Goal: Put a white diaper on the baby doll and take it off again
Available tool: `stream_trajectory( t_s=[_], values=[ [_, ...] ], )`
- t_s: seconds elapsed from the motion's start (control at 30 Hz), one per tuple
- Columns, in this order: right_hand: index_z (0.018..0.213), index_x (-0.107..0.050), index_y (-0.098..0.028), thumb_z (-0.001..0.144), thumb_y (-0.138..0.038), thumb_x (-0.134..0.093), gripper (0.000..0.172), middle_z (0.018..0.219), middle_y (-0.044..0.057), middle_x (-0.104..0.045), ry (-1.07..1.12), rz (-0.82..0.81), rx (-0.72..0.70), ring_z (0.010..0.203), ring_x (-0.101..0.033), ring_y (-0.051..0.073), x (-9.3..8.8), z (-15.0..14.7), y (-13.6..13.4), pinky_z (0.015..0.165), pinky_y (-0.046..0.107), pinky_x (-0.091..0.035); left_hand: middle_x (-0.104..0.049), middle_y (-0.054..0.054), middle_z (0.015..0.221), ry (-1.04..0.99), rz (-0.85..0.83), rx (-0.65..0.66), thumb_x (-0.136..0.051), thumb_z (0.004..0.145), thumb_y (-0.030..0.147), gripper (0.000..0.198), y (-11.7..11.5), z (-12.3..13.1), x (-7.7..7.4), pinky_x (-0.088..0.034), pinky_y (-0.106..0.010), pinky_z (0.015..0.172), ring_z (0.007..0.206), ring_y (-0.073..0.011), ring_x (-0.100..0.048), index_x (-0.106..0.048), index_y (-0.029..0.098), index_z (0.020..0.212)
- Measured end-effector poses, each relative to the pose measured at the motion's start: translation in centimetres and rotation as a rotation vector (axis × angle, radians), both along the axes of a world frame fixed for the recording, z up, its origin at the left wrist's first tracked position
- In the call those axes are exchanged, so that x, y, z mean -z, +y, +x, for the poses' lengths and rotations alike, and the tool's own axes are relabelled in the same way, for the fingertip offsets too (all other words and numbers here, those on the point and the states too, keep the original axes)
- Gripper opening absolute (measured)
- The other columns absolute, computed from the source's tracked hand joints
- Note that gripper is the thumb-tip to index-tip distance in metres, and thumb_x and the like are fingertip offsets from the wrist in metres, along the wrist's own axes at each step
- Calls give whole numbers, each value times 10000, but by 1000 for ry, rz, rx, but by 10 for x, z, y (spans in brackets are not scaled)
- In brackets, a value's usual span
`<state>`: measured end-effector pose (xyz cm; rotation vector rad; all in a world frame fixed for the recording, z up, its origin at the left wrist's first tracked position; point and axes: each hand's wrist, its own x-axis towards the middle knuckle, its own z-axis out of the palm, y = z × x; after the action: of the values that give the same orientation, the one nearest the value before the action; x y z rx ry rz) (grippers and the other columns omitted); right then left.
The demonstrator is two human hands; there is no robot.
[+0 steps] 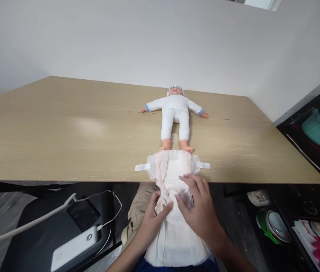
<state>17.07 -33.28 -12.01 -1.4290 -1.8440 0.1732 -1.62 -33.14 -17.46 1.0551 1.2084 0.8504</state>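
Note:
An unfolded white diaper (173, 166) lies with its far end on the table near the front edge. Its near end hangs toward my lap, and white tape tabs stick out at both sides. My left hand (155, 215) is closed on the diaper's left side, thumb on top and fingers at the gathered edge. Over the right half, my right hand (198, 209) has its fingers spread and touches the diaper's middle and ruffled side. Just beyond the diaper, a baby doll (176, 107) in white clothes and a printed cap rests on its back, arms out, feet toward me.
The wooden table (63, 132) reaches the back wall. At lower left, a black chair (35, 226) holds a white power bank (74, 245), a cable and a dark phone-like device (83, 213). Dark shelves at right carry a green-rimmed container (273, 226) and several packets.

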Motion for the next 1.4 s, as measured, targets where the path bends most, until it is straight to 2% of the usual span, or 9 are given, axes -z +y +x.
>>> stream_trajectory(
  t_s=[0.27,0.4,0.53,0.6,0.7,0.83,0.97,1.2,1.4],
  values=[
    [1726,-509,-246,1106,-547,-625,699,1846,193,-348,-295,-262,-64,1722,-313,406,29,-21,66,1389,691,-266,-772,-82,1155,319,157,253,-694,993,623,457,9,-11,-30,-574,-365,935,1061,-290,-734,-645,257,1263],
    [1741,-481,-297,1124,-580,-579,686,1858,159,-339,-321,-224,-72,1726,-313,387,39,-20,69,1389,673,-270,-815,-90,1026,491,531,378,-590,1074,574,362,32,-43,-52,-548,-388,871,926,-286,-740,-771,265,1129],
    [1748,-464,-331,1130,-596,-559,679,1861,157,-330,-329,-219,-92,1726,-317,386,37,-19,68,1380,677,-283,-819,-85,1297,517,863,617,-625,1080,456,294,98,-71,-80,-544,-449,1110,1241,-321,-732,-823,341,1265],
    [1744,-472,-327,1134,-594,-549,670,1860,158,-332,-338,-223,-89,1725,-318,391,37,-19,68,1377,685,-279,-764,-87,1458,644,973,550,-607,1079,383,350,146,-70,-87,-497,-505,1212,1381,-336,-673,-785,351,1379],
    [1735,-488,-306,1136,-578,-543,660,1852,144,-358,-336,-207,-74,1723,-322,379,38,-20,67,1381,676,-280,-576,-85,1716,857,1131,530,-529,1032,137,625,220,-46,-85,-365,-587,1330,1601,-344,-505,-626,354,1611],
    [1734,-482,-293,1130,-542,-558,658,1847,140,-369,-329,-178,-72,1715,-336,371,38,-21,65,1376,674,-293,-365,-4,1861,917,1293,909,-602,839,-64,973,278,-6,-74,-224,-550,1423,1750,-324,-292,-540,420,1680],
    [1750,-453,-301,1126,-537,-566,676,1859,137,-342,-326,-177,-82,1719,-324,383,38,-21,65,1368,693,-302,-335,19,1871,882,1382,1068,-659,771,-79,1013,294,15,-71,-219,-512,1433,1752,-327,-286,-563,392,1662],
    [1758,-438,-338,1127,-508,-588,671,1870,90,-327,-340,-220,-94,1722,-332,360,37,-20,64,1383,672,-306,-777,-88,1465,713,1651,957,-561,1095,271,282,299,33,-63,-446,-498,1209,1406,-336,-655,-760,272,1295],
    [1797,-350,-340,1116,-509,-625,753,1902,80,-203,-364,-278,-148,1751,-260,381,30,-17,70,1394,699,-300,-807,-92,1346,559,1515,943,-570,1050,360,273,304,38,-102,-505,-486,1076,1247,-342,-668,-735,277,1251]
  ],
)
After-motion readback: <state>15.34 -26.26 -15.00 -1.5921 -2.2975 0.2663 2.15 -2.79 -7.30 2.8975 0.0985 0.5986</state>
